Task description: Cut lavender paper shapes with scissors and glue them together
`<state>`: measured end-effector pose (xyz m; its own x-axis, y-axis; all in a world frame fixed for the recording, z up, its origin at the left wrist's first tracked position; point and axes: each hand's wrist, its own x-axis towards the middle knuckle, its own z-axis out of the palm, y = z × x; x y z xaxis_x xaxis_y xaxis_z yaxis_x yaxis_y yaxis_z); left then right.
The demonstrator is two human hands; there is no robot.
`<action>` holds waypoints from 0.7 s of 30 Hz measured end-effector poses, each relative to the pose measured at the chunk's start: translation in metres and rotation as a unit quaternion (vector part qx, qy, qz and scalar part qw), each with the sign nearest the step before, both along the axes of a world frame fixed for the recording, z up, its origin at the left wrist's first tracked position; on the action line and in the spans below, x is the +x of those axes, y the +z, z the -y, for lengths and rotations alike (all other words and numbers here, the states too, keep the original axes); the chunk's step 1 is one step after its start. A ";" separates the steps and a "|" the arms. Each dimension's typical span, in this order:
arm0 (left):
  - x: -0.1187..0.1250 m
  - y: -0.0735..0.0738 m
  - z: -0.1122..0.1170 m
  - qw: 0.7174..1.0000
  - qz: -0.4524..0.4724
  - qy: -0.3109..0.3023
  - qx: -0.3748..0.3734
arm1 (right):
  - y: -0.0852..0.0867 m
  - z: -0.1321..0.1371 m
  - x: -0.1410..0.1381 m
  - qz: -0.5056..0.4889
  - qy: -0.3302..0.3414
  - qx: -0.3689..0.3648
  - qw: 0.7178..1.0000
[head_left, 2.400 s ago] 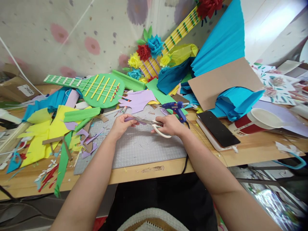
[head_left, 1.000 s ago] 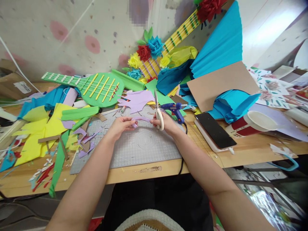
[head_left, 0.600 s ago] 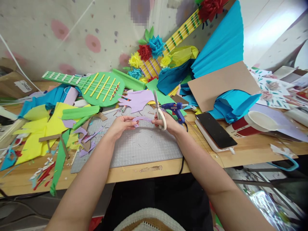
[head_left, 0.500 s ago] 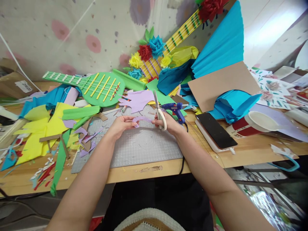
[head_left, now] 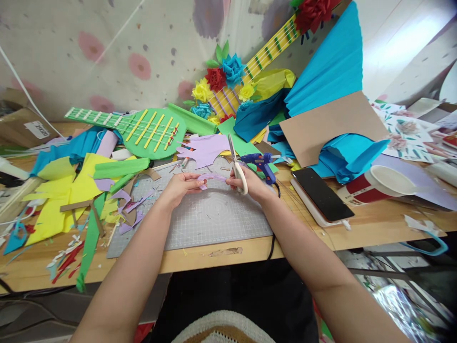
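Observation:
A small curved piece of purple paper [head_left: 213, 176] stretches between my two hands, just above the grey cutting mat [head_left: 210, 224]. My left hand [head_left: 183, 186] pinches its left end between thumb and fingers. The other end is held in the fingertips of my right hand [head_left: 248, 182]. White-handled scissors [head_left: 240, 174] also sit in that right hand, blades pointing up and away. Behind the hands lies a larger purple paper sheet [head_left: 207, 150] with cut edges. A blue glue gun [head_left: 262, 164] rests just beyond my right hand.
Purple scraps [head_left: 130, 207] and yellow crepe paper [head_left: 53, 200] cover the left side. A green paper guitar [head_left: 153, 133] lies behind. At right are a phone [head_left: 321, 193], a paper cup [head_left: 378, 183] and brown cardboard [head_left: 332, 121]. The table's front edge [head_left: 221, 259] runs below my forearms.
The purple strip looks slightly flatter between my hands. Both hands keep their hold, and the scissors stay in my right hand. The whole view has shifted a little.

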<state>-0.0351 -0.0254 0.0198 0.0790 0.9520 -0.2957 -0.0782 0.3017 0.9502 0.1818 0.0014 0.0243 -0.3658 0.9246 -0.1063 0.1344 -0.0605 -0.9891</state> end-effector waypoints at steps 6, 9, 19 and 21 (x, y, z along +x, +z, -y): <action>0.001 -0.001 -0.002 1.000 0.004 0.013 -0.012 | -0.005 -0.002 0.001 -0.015 0.008 0.003 1.000; 0.002 -0.001 -0.002 1.000 0.005 0.029 -0.011 | -0.008 -0.003 0.001 -0.014 0.013 0.008 1.000; 0.001 -0.003 -0.004 0.999 0.020 0.026 -0.010 | -0.007 -0.003 0.003 0.004 0.014 0.026 1.000; 0.001 -0.004 -0.004 0.999 0.019 0.026 -0.009 | -0.007 -0.002 0.003 0.006 0.015 0.029 0.999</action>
<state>-0.0345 -0.0211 0.0159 0.0406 0.9496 -0.3108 -0.1303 0.3134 0.9406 0.1849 0.0037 0.0177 -0.3925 0.9180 -0.0576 0.1468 0.0007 -0.9892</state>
